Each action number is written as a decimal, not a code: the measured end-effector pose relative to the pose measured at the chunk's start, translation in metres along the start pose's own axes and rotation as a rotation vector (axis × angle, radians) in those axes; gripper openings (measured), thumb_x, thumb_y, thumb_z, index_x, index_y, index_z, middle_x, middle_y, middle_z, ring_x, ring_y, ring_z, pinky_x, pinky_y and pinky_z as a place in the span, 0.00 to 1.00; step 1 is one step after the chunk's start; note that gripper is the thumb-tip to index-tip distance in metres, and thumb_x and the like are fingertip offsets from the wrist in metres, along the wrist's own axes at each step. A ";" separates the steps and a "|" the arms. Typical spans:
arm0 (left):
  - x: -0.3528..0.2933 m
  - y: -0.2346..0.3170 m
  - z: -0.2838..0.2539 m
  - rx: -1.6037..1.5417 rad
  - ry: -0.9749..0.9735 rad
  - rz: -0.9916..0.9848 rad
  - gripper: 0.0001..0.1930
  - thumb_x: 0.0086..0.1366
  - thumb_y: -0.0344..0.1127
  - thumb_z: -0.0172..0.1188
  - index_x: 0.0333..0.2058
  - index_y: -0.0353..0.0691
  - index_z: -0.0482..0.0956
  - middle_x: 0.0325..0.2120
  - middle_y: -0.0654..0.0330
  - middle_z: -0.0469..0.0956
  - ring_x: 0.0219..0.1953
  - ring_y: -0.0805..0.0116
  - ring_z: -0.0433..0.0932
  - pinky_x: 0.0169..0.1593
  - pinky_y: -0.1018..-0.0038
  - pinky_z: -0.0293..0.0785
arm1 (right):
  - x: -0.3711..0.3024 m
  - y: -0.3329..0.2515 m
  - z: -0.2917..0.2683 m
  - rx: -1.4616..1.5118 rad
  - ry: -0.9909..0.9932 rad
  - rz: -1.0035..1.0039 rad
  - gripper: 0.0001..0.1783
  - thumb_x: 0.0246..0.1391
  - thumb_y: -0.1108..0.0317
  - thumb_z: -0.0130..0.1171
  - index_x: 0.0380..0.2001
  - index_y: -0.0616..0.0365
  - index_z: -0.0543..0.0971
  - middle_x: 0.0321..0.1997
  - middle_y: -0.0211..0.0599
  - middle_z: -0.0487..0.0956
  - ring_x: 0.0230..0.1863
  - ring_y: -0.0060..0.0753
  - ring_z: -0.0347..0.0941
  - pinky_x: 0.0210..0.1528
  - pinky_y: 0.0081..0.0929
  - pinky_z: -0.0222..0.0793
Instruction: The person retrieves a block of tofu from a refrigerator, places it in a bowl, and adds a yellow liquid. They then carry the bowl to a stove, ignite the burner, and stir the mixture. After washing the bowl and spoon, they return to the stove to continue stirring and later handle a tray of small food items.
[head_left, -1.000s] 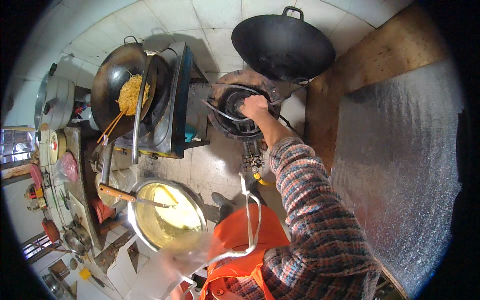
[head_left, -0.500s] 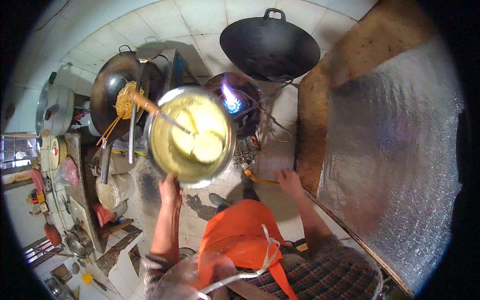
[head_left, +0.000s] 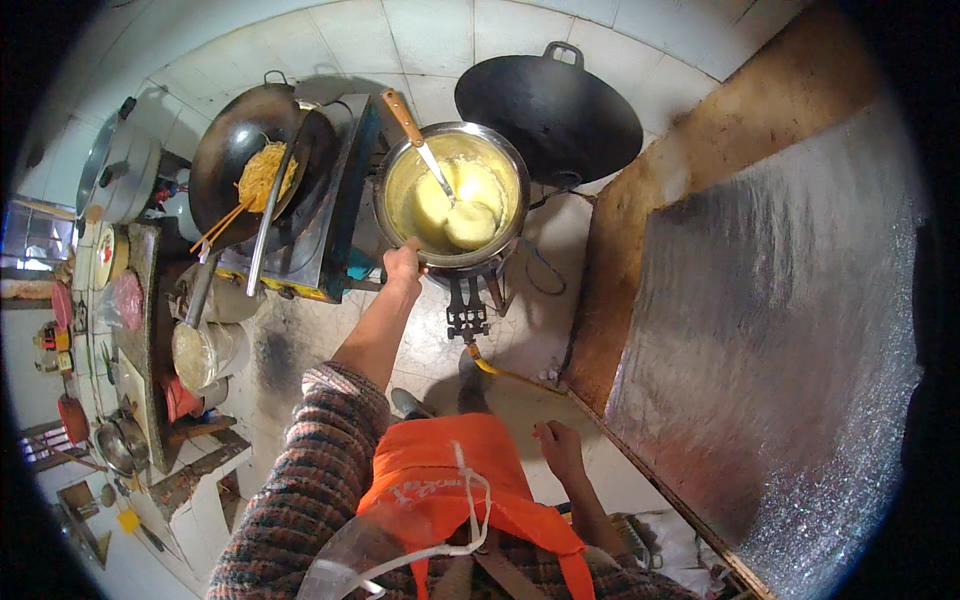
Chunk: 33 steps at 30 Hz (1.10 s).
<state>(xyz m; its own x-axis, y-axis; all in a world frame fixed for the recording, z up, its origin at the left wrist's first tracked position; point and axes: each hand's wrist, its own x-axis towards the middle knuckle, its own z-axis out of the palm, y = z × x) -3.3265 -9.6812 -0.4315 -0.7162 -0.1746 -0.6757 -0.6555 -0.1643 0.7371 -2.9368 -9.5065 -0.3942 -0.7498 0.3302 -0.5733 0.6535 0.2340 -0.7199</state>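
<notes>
A round metal pot (head_left: 512, 165) sits over the burner stand, with yellow liquid in it. A metal ladle with a wooden handle (head_left: 402, 117) leans inside, its handle over the far left rim. My left hand (head_left: 403, 263) is closed on the pot's near left edge, arm stretched forward. Down beside the orange apron (head_left: 455, 460), my right hand (head_left: 563, 450) hangs away from the pot; its fingers are loosely curled and I see nothing in them. The pot hides the burner flame.
At left, a wok (head_left: 225, 165) with noodles and chopsticks rests on a stove (head_left: 335, 215). A large black wok (head_left: 550, 110) leans on the far tiled wall. Below the pot are gas valves (head_left: 467, 318) and a yellow hose (head_left: 483, 362). A foil-covered board (head_left: 740, 330) stands right.
The pot has moved right and away from me onto the burner, covering the flame. The ladle has swung round in it. My right hand has dropped back toward my body.
</notes>
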 end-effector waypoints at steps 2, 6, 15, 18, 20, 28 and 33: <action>0.002 -0.003 -0.006 0.023 -0.033 -0.066 0.14 0.56 0.37 0.59 0.33 0.30 0.73 0.23 0.57 0.74 0.22 0.68 0.74 0.21 0.75 0.70 | 0.001 -0.013 -0.004 -0.009 0.060 -0.089 0.18 0.60 0.59 0.50 0.25 0.62 0.79 0.14 0.34 0.71 0.18 0.20 0.65 0.21 0.25 0.59; -0.016 -0.002 -0.031 -0.046 -0.244 -0.067 0.25 0.60 0.50 0.58 0.42 0.30 0.69 0.33 0.54 0.74 0.32 0.64 0.76 0.36 0.70 0.74 | 0.013 -0.058 -0.004 -0.039 0.012 -0.138 0.18 0.62 0.60 0.46 0.31 0.62 0.79 0.15 0.30 0.69 0.19 0.18 0.63 0.22 0.24 0.59; -0.203 -0.043 -0.159 0.107 -0.648 0.146 0.15 0.64 0.42 0.57 0.41 0.36 0.73 0.30 0.63 0.77 0.30 0.76 0.74 0.38 0.77 0.71 | 0.048 -0.165 0.087 0.236 -0.521 -0.403 0.26 0.67 0.52 0.32 0.62 0.55 0.60 0.26 0.28 0.68 0.22 0.18 0.61 0.26 0.21 0.61; -0.239 -0.056 -0.205 0.159 -0.424 0.262 0.11 0.61 0.33 0.59 0.39 0.34 0.74 0.25 0.63 0.77 0.29 0.78 0.74 0.36 0.77 0.72 | 0.019 -0.190 0.138 0.093 -0.658 -0.461 0.28 0.67 0.51 0.34 0.62 0.58 0.60 0.33 0.28 0.70 0.24 0.16 0.62 0.29 0.17 0.64; -0.258 -0.066 -0.241 0.028 -0.312 0.382 0.10 0.59 0.31 0.60 0.38 0.33 0.74 0.24 0.63 0.77 0.26 0.77 0.75 0.32 0.77 0.73 | -0.008 -0.203 0.168 0.050 -0.781 -0.433 0.28 0.67 0.52 0.35 0.62 0.59 0.60 0.34 0.28 0.72 0.24 0.14 0.64 0.24 0.14 0.63; -0.354 -0.173 -0.454 -0.663 0.593 0.230 0.10 0.59 0.34 0.59 0.38 0.36 0.76 0.26 0.60 0.78 0.24 0.76 0.75 0.28 0.78 0.71 | -0.072 -0.197 0.250 -0.448 -1.134 -0.398 0.24 0.66 0.58 0.37 0.61 0.58 0.63 0.23 0.32 0.73 0.21 0.19 0.65 0.22 0.20 0.64; -0.510 -0.332 -0.631 -1.196 1.420 0.477 0.05 0.56 0.30 0.52 0.26 0.38 0.76 0.19 0.64 0.74 0.17 0.75 0.67 0.20 0.80 0.62 | -0.070 -0.164 0.269 -0.711 -1.209 -0.434 0.23 0.64 0.56 0.41 0.51 0.64 0.72 0.22 0.35 0.75 0.18 0.22 0.67 0.19 0.22 0.64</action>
<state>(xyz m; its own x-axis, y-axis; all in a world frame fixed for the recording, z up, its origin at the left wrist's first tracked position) -2.5925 -10.1504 -0.3339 0.3389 -0.8468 -0.4099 0.4333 -0.2463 0.8670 -3.0192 -9.8140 -0.3415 -0.2908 -0.7483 -0.5962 0.0027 0.6224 -0.7827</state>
